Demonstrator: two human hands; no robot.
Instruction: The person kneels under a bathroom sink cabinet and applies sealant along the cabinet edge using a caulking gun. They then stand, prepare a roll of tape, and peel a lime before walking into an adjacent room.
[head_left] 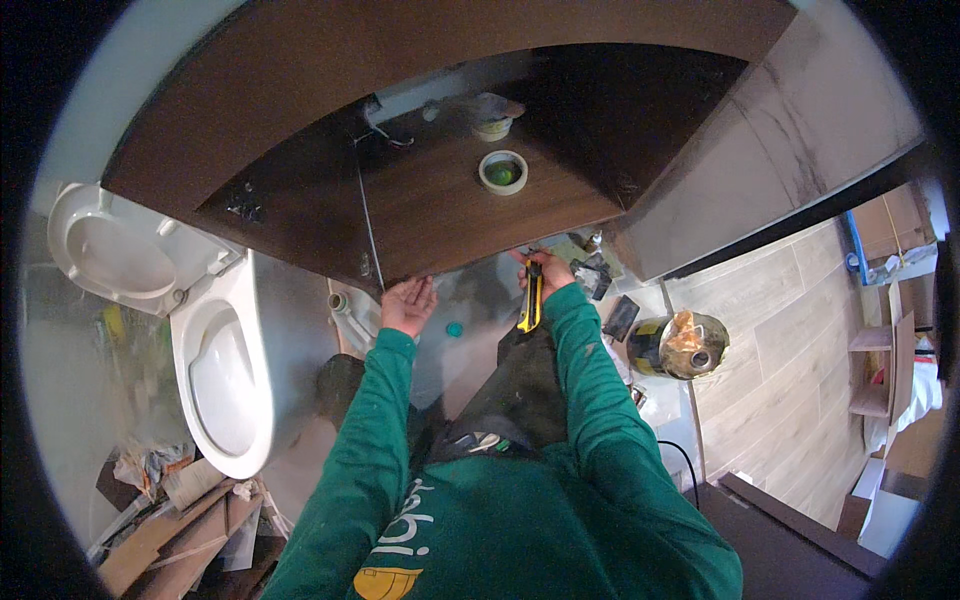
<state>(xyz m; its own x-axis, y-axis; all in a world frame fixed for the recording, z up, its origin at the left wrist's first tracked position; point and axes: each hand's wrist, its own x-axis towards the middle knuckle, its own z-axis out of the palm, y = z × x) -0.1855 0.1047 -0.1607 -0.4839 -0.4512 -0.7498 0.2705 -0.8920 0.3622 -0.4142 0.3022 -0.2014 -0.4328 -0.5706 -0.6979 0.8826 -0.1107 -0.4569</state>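
Note:
My left hand [408, 304] is palm up, fingers together, pressed against the lower front edge of a dark brown wooden cabinet [440, 205]. My right hand [543, 275] grips a yellow and black utility knife [529, 300], its tip at the same cabinet edge a little to the right. A roll of tape [502, 172] lies on the cabinet's shelf, with a second roll [492, 127] behind it. Both forearms wear green sleeves.
A white toilet [215, 370] with raised lid stands at the left. Cardboard scraps [165, 530] lie at the lower left. A tin bucket [680, 345] with tools sits on the wood-look floor [780, 370] at the right. A small teal cap [454, 329] lies below the cabinet.

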